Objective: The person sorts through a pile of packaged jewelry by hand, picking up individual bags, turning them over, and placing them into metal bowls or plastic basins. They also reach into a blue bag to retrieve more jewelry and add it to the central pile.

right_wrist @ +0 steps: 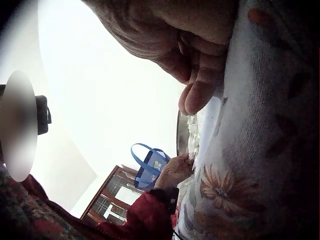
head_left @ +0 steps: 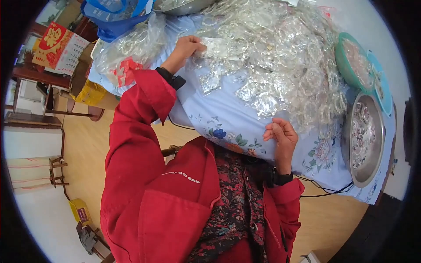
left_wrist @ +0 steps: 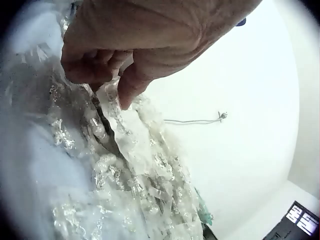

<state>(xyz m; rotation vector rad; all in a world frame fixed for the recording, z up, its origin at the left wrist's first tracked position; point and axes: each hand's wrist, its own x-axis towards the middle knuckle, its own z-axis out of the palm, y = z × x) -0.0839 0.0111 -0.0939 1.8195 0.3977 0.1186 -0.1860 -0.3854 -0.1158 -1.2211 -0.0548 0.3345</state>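
Note:
My left hand [head_left: 186,49] reaches to the left end of a wide heap of small clear plastic packets [head_left: 280,57]. In the left wrist view, its thumb and fingers pinch the edge of a flat packet [left_wrist: 131,132] with a whitish face. Shiny contents show through several packets in the heap. My right hand [head_left: 283,138] hovers by the near edge of the heap, above the flowered tablecloth [head_left: 237,127]. Its fingers are loosely bent, and nothing shows between them in the right wrist view.
To the right stand a green basin [head_left: 346,65], a light blue tray [head_left: 380,83] and a metal bowl [head_left: 353,164] with small packets in it. A clear plastic bag [head_left: 131,48] and a blue bag [head_left: 115,24] are at the left. Black cables [head_left: 326,191] hang by the table's front edge.

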